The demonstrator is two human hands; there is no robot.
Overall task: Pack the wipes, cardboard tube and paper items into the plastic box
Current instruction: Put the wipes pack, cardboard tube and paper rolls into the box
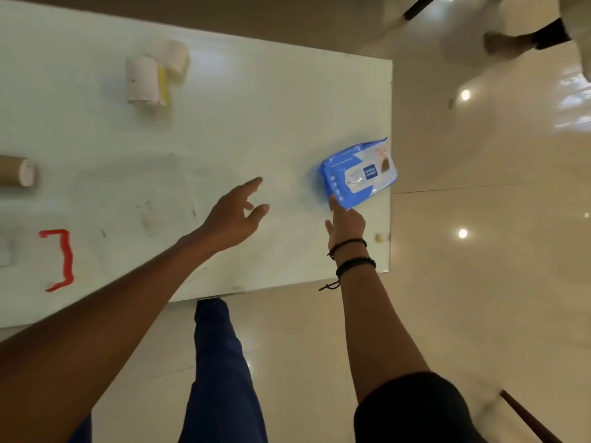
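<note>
A blue and white pack of wipes lies at the right edge of the white table, partly over the edge. My right hand touches its near corner with a fingertip, the other fingers curled. Over the table's middle my left hand hovers with fingers spread, holding nothing, left of the pack. White paper rolls with a yellow strip stand at the far left. A brown cardboard tube lies at the left edge, partly cut off. No plastic box is in view.
A red bracket mark is painted near the table's front left. A small pale object sits by the right edge. Glossy floor surrounds the table. Another person's leg shows at the top right, and a dark stick at the bottom right.
</note>
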